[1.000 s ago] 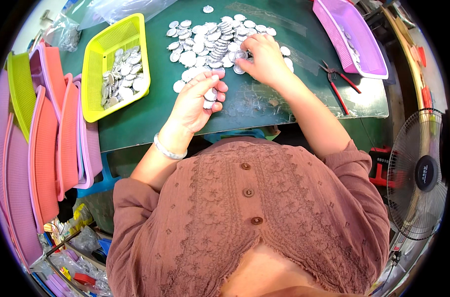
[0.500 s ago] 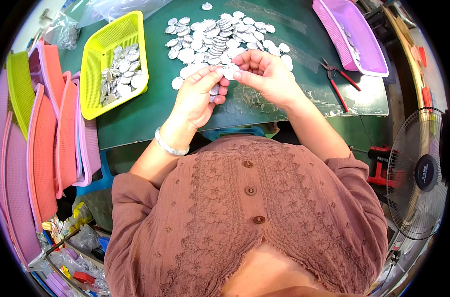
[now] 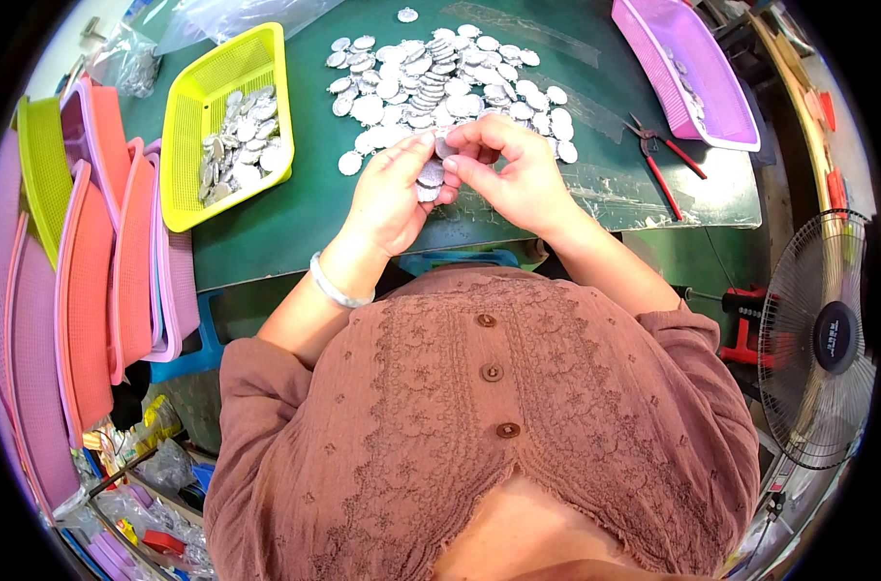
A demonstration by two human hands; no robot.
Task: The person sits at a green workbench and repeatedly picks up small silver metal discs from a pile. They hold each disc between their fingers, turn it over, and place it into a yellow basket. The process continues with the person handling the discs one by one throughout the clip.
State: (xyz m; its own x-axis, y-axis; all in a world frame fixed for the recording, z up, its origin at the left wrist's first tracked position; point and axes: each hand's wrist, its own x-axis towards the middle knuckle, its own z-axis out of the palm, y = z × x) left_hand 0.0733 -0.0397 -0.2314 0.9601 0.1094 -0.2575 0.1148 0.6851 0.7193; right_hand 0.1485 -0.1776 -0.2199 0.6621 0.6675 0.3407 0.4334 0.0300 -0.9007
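Observation:
Both hands meet over the near part of the green table, just this side of a loose pile of silver metal discs [image 3: 431, 82]. My left hand [image 3: 394, 194] is closed around a few round metal discs [image 3: 430, 176], which show between its fingers and thumb. With thumb and fingertips, my right hand [image 3: 513, 174] pinches another grey disc [image 3: 445, 147], held edge-on against the left fingertips. To the left, a yellow-green plastic basket [image 3: 179, 145] holds more discs [image 3: 242, 140].
Red-handled pliers [image 3: 661, 160] lie on the table [image 3: 363, 247] at right, near a purple basket [image 3: 692, 116] with some discs inside. Stacked coloured baskets [image 3: 82, 290] crowd the left edge. A fan [image 3: 816, 339] stands at right, and a clear plastic bag [image 3: 125, 60] lies far left.
Both hands have come slightly nearer to me. The disc between the fingertips, seen face-up before, is now tilted and darker, and the discs in my left hand show more.

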